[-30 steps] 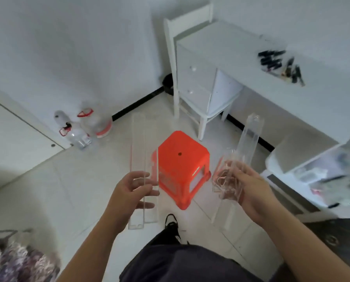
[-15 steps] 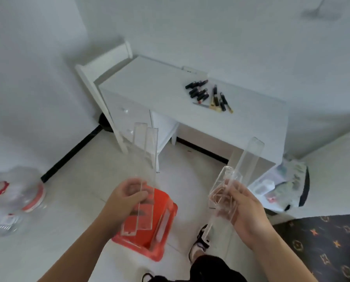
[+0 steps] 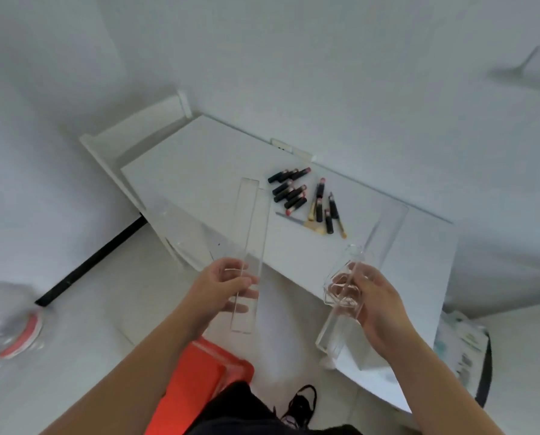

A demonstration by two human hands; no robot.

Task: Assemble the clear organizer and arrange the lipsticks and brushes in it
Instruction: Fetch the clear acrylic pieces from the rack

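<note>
Organizer pieces (image 3: pixel 246 246) in two hands (image 3: pixel 227 285)

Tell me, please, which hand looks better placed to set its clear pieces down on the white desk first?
Probably the right hand: its clear organizer pieces already hang over the white desk edge, while the left hand holds its clear panels mostly over the floor.

Two hands are showing: the left hand (image 3: pixel 223 285) is holding two long clear strips (image 3: pixel 246 246), and the right hand (image 3: pixel 376 304) is gripping one clear tray (image 3: pixel 361 277) plus a small clear holder (image 3: pixel 340 291). About eleven lipsticks (image 3: pixel 293 194) are lying on one white desk (image 3: pixel 184 174), with perhaps three brushes (image 3: pixel 311 219); blur is preventing an exact count. One red stool (image 3: pixel 199 381) is standing below.
</note>
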